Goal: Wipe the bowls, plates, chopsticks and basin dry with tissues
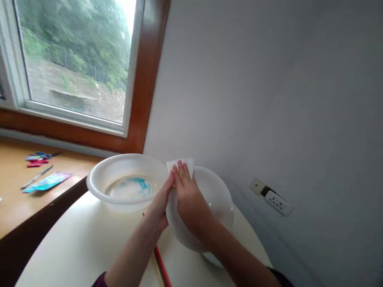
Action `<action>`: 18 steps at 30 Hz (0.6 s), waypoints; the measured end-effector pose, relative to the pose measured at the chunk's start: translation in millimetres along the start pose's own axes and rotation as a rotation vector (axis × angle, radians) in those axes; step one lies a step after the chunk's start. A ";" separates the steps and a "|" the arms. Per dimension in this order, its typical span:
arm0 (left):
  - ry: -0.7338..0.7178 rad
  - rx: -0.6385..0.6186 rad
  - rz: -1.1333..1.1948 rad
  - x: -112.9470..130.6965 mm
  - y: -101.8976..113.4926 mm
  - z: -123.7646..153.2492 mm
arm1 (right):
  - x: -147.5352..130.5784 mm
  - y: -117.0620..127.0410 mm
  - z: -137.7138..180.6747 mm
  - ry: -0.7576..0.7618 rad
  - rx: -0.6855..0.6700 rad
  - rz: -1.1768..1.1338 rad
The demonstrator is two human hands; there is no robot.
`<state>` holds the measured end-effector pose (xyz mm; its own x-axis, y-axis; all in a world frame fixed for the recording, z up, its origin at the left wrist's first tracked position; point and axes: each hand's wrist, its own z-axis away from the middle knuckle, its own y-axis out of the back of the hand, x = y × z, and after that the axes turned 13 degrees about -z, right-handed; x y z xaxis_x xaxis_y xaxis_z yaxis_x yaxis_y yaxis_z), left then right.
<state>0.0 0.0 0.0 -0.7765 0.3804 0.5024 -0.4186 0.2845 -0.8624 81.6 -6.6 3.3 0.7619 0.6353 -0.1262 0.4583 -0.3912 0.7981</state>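
Observation:
A white bowl (217,195) is held tilted above the round table, its smooth surface facing me. My left hand (161,205) is closed on its left edge, partly hidden behind my right hand. My right hand (191,199) presses a folded white cloth (187,162) against the bowl's upper left rim, fingers together over it. Whether the cloth is fabric or paper, I cannot tell. Just left of my hands stands a wide, translucent white basin (98,187) with a blue print showing at its bottom.
On the round white table (89,239), a red stick (161,265) and a pale one lie below my forearms. Another white piece (213,259) shows under the bowl. A wooden desk (14,203) at left holds a blue packet (48,182) and a pen (37,177). Wall sockets (278,202) are at right.

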 end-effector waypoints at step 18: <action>-0.368 0.429 -0.117 38.2 16.5 9.0 | -28.7 -9.0 45.2 0.263 -0.038 -0.018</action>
<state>-40.8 11.3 4.5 -0.7942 0.0149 0.6075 -0.6054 -0.1054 -0.7889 76.3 -51.4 -26.9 0.6065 0.7950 0.0135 0.4492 -0.3566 0.8192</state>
